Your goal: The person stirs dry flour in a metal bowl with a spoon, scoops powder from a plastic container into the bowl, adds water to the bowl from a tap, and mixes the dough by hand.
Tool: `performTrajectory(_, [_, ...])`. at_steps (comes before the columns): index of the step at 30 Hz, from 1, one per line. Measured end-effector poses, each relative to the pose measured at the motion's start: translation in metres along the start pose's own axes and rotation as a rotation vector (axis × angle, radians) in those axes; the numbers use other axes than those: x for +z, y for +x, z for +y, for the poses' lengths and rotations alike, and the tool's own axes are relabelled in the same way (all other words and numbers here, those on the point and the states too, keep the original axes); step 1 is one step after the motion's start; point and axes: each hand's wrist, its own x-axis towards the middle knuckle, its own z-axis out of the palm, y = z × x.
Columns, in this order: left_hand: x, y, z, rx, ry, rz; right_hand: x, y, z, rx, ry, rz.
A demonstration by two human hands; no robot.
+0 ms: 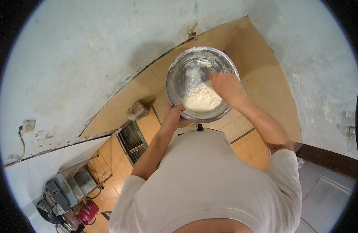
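A round metal bowl (171, 90) is tilted so that its inside faces me, with a pale floury mass (202, 99) lying in its lower part and white smears up its wall. My left hand (172, 117) grips the lower left rim, thumb over the edge, the other fingers mostly hidden below it. Over the right side of the bowl reaches my right hand (226, 87), its fingers curled and blurred by motion. A dark, blurred shape shows at these fingertips; I cannot make out what it is.
A rough block (137, 111) stands at left near a floor grate (131, 142). Farther lower left are a gas stove (72, 189) and a pink gas cylinder (87, 212). Beyond the bowl rises a stained wall with a tap (192, 35).
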Motion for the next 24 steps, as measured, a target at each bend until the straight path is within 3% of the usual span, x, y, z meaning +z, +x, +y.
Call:
performTrajectory(1, [-0.001, 0.000, -0.001, 0.014, 0.009, 0.002, 0.002, 0.002, 0.001, 0.088, -0.004, 0.090])
performTrajectory(4, [-0.002, 0.003, -0.003, 0.038, 0.016, 0.002, 0.010, -0.006, -0.006, 0.173, 0.113, -0.115])
performTrajectory(7, [0.002, 0.007, -0.008, 0.040, -0.014, -0.022, 0.035, -0.030, -0.019, -0.069, 0.092, -0.094])
performTrajectory(13, [-0.004, 0.007, -0.006, 0.047, -0.003, -0.034, 0.024, -0.008, -0.002, 0.202, 0.127, 0.073])
performTrajectory(16, [-0.009, 0.011, -0.005, 0.049, 0.004, -0.088, 0.035, -0.009, -0.015, 0.149, 0.139, -0.047])
performTrajectory(19, [-0.004, 0.007, -0.002, 0.075, -0.010, -0.097, 0.037, -0.036, -0.027, -0.094, 0.144, -0.079])
performTrajectory(24, [-0.016, 0.017, -0.008, 0.044, 0.042, -0.095, 0.030, -0.007, -0.010, 0.128, 0.110, 0.061])
